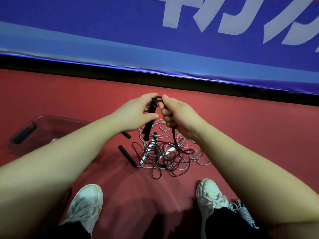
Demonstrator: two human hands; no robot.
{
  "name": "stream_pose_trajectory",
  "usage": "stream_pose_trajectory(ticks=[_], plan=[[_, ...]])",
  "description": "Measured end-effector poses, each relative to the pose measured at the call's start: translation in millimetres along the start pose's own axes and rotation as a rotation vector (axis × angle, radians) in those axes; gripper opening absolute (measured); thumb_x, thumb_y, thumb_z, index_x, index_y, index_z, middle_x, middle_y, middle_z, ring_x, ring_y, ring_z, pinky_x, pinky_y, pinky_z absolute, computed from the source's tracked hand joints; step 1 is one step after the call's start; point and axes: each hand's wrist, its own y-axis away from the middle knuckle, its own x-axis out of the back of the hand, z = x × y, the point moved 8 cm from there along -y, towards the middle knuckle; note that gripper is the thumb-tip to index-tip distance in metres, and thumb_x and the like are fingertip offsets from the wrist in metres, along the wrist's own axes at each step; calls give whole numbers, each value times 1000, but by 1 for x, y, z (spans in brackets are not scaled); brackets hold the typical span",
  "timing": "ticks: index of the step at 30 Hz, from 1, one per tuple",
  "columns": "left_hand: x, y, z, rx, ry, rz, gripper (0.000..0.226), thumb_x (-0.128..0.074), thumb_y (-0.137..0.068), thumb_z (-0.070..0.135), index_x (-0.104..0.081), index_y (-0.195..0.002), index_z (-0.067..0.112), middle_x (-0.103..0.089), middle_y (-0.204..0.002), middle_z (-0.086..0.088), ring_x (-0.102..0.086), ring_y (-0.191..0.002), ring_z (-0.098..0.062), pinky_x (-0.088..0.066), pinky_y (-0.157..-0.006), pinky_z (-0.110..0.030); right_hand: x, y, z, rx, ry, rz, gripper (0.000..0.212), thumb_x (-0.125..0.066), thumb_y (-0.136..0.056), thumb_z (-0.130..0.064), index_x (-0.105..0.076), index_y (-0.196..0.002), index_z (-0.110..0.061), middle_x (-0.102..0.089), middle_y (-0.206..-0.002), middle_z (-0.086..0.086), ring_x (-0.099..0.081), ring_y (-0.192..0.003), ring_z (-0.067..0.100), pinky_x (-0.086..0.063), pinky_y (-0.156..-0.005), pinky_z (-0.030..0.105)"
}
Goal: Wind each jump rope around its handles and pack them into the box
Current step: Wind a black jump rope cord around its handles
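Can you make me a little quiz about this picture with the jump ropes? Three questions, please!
1. True or false: the left hand holds two black handles together.
2. What does the right hand grip? A) a dark rope B) a ball C) a book
3. Fill the gap: the clear box stands on the red floor on the person's ____ side.
Key: 1 true; 2 A; 3 left.
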Motion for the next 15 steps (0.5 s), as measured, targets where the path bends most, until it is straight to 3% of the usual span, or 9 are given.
stream_pose_trajectory(ticks=[6, 10, 15], plan=[[-5, -2, 3, 84, -44, 93, 33, -49, -97, 22, -45, -130, 18, -60, -113, -7, -57, -103, -26, -43, -83, -32, -2, 2, -6, 35, 96, -7, 35, -31, -103, -32, -49, -77, -18, -32, -49, -14, -23, -40, 2, -21, -40, 15], [-3, -6, -3, 94, 26, 152, 19, -47, -96, 20, -53, -114, 18, -57, -100, -3, -55, -99, -25, -41, -79, -32, -4, 1, -6, 39, 147, -23, 38, -30, -103, -33, -55, -80, -17, -29, -56, -8, -23, -42, 3, -22, -42, 15], [0, -9, -8, 95, 58, 240, 17, -50, -95, 19, -58, -110, 17, -59, -96, 0, -57, -96, -23, -45, -82, -35, -2, -2, -5, 22, 170, -44, 38, -30, -104, -30, -58, -84, -15, -32, -58, -6, -25, -46, 6, -23, -46, 18]])
